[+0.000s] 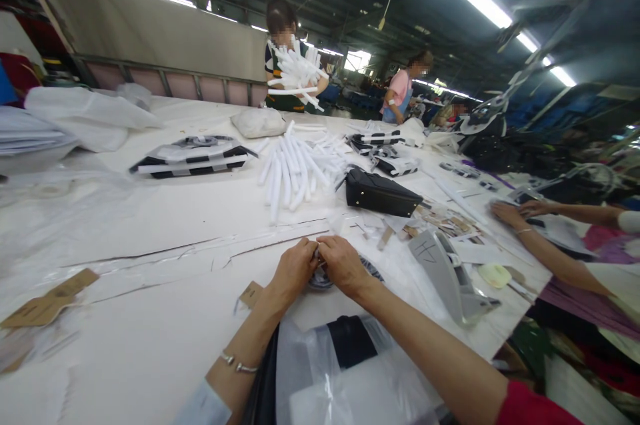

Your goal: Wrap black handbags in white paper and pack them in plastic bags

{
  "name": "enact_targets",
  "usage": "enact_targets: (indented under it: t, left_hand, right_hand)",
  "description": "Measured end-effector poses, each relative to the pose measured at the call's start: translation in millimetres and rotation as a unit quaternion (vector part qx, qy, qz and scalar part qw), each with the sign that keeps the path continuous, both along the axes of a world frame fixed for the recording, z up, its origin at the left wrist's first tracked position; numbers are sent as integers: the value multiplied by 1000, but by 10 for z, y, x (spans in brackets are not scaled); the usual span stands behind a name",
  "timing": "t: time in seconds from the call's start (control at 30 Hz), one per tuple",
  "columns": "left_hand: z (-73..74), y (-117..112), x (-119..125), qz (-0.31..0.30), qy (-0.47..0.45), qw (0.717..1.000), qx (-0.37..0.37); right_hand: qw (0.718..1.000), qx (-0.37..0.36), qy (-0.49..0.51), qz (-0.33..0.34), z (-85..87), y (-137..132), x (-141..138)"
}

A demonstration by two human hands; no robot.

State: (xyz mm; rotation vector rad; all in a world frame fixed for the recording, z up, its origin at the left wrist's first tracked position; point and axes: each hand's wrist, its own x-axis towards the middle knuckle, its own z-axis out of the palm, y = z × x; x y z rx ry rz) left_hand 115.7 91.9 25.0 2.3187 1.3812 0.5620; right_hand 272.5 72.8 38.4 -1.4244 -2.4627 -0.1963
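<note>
My left hand (294, 269) and my right hand (344, 263) are pressed together near the middle of the white work table (150, 318), fingers curled round a small dark item (323, 276) that they mostly hide. I cannot make out what it is. A thin bracelet (239, 363) sits on my left wrist. Just below my forearms lies a clear plastic bag (310, 371) over a black object (351, 339).
A pile of white tubes (295, 168) and a black handbag (380, 193) lie beyond my hands. A grey stand (447, 275), brown card tags (47, 301) and striped bags (193, 157) are around. A co-worker's arms (545, 238) rest at right; two people stand at the far end.
</note>
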Motion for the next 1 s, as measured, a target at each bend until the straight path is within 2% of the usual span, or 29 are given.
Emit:
enact_targets:
  t: [0.07,0.17,0.3,0.43,0.57,0.63,0.67,0.77,0.8,0.83,0.9,1.0]
  left_hand:
    - [-23,20,-18,-1,-5,1000,1]
    - [-78,45,-50,-13,-18,1000,2]
    - [-131,41,-68,-41,-35,999,0]
    - [-107,23,-71,-54,-59,997,1]
    - [-58,15,-80,-62,-80,995,-15]
    - [-43,11,-82,-65,-66,995,-20]
    - [-39,10,-83,-62,-57,996,-20]
    - [-33,10,-86,-47,-38,998,-19]
    - [-32,10,-86,-44,-38,998,-17]
    - [-31,10,-85,-43,-40,998,-14]
    - [-28,8,-79,-46,-49,998,-3]
    - [-22,3,-66,-53,-59,997,15]
  right_hand:
    - [998,-39,-27,-45,-10,30,-35]
    - [995,-49,-25,-87,-64,46,-42]
    - [997,-45,20,-59,-167,54,43]
    - [996,-35,85,-20,-223,83,121]
    - [984,-99,147,-6,-162,147,152]
    - [964,-185,191,-11,-73,192,200]
    - [943,-249,222,-8,-17,220,239]
    - [834,-442,329,-23,147,330,389]
    - [803,-475,354,-55,184,374,435]
    - [784,-491,367,-97,208,419,470]
    - [774,-495,359,-165,209,509,495]
    - [789,-479,341,-177,131,619,419]
